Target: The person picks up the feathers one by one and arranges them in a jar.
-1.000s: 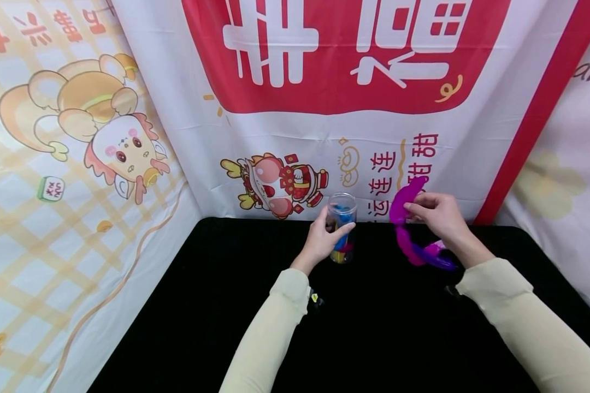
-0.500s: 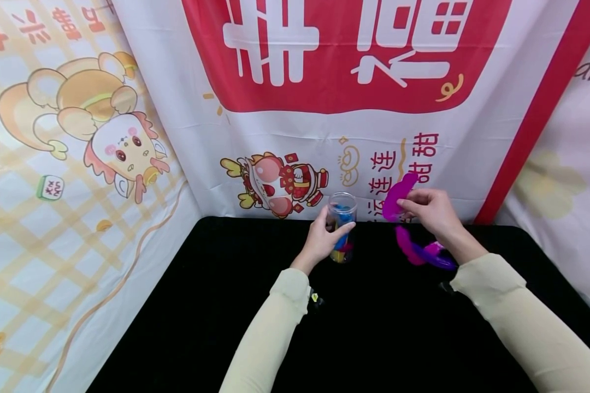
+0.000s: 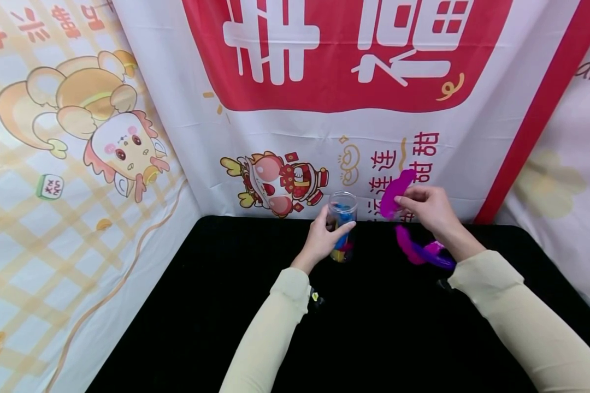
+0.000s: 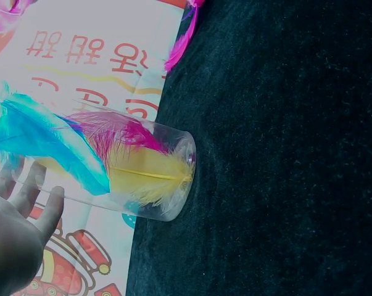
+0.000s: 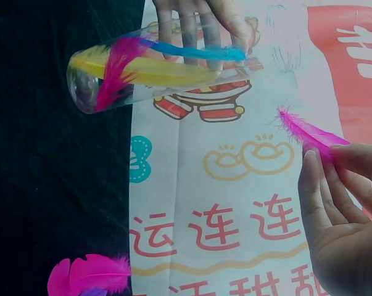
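My left hand (image 3: 323, 239) grips a clear cylindrical jar (image 3: 342, 203) that stands upright near the back of the black table. Inside it are a blue feather (image 4: 56, 142), a yellow feather (image 4: 148, 172) and a magenta feather (image 4: 121, 129). Between thumb and fingers my right hand (image 3: 430, 210) pinches another magenta feather (image 3: 395, 192), held up to the right of the jar and apart from it. Below that hand lie more feathers: a magenta feather (image 3: 407, 245) and a purple feather (image 3: 435, 257), partly overlapping, with a pink one beside them.
The black table (image 3: 255, 305) runs up to a white and red printed cloth (image 3: 295, 125) hanging right behind the jar. Another printed cloth (image 3: 142, 240) borders the left side, and a pale one (image 3: 550, 180) the right.
The right hand has lifted its magenta feather away from the ones on the table and moved slightly left and up, towards the jar. The left hand and jar stay in place.
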`<state>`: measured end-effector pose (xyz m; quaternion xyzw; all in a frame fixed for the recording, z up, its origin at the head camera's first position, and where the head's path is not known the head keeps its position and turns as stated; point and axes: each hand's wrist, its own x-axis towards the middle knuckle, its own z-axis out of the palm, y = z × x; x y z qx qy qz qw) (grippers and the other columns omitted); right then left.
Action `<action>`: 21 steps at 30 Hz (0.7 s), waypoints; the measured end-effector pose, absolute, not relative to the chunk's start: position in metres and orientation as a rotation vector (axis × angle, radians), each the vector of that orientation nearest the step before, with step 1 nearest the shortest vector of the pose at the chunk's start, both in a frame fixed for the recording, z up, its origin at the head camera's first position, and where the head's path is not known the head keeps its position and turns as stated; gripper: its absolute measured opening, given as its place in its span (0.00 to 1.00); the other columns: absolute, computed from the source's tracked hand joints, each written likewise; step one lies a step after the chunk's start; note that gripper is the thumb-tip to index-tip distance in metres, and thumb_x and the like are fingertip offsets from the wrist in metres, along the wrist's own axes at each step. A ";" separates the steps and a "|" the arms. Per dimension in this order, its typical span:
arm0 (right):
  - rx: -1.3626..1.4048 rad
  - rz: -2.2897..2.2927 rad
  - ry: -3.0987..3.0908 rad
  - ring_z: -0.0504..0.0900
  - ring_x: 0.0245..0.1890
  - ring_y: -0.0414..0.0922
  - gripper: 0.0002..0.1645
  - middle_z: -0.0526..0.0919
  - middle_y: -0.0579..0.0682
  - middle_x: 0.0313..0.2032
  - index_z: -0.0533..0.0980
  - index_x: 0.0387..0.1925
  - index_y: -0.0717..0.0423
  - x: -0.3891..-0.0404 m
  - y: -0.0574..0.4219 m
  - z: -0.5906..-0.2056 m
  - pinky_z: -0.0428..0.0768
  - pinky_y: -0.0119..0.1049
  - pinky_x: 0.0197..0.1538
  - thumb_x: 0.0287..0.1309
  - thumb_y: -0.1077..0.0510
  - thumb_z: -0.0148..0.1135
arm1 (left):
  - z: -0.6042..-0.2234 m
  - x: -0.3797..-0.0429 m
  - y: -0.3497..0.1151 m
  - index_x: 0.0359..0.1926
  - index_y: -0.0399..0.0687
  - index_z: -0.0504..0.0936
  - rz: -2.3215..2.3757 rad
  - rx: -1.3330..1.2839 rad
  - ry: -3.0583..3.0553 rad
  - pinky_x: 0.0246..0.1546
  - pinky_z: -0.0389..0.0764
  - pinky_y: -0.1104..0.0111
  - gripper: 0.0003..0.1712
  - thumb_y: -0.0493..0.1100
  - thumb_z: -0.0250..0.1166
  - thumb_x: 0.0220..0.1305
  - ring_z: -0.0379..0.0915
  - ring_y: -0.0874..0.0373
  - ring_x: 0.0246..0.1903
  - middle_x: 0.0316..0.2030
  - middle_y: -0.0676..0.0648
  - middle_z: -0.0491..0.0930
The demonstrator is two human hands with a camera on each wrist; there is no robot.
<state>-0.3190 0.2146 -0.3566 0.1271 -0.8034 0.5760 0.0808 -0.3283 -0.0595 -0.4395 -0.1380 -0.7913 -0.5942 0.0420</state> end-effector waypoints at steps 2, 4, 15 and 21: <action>0.377 1.742 -2.393 0.86 0.30 0.40 0.20 0.89 0.41 0.29 0.81 0.42 0.73 -0.319 0.213 -0.355 0.83 0.30 0.34 0.65 0.56 0.70 | -0.440 -0.329 -0.059 0.74 0.59 0.64 -1.814 -0.421 -2.423 0.64 0.75 0.53 0.41 0.61 0.70 0.65 0.74 0.53 0.63 0.64 0.46 0.77; 0.369 1.750 -2.391 0.86 0.30 0.39 0.20 0.88 0.41 0.29 0.80 0.42 0.73 -0.318 0.211 -0.353 0.84 0.30 0.34 0.65 0.55 0.71 | -0.440 -0.329 -0.059 0.74 0.59 0.64 -1.811 -0.423 -2.422 0.63 0.75 0.53 0.41 0.61 0.70 0.65 0.74 0.53 0.63 0.64 0.46 0.77; 0.415 1.743 -2.345 0.88 0.28 0.43 0.19 0.90 0.45 0.29 0.81 0.40 0.73 -0.320 0.203 -0.349 0.84 0.30 0.34 0.65 0.57 0.71 | -0.441 -0.330 -0.059 0.74 0.59 0.64 -1.790 -0.438 -2.421 0.63 0.75 0.54 0.41 0.61 0.70 0.66 0.74 0.53 0.63 0.64 0.46 0.77; 0.382 1.800 -2.270 0.87 0.24 0.44 0.15 0.89 0.46 0.27 0.81 0.37 0.72 -0.321 0.196 -0.348 0.83 0.32 0.30 0.63 0.60 0.72 | -0.441 -0.330 -0.059 0.73 0.59 0.64 -1.806 -0.437 -2.419 0.64 0.75 0.53 0.41 0.62 0.70 0.65 0.73 0.52 0.64 0.64 0.46 0.77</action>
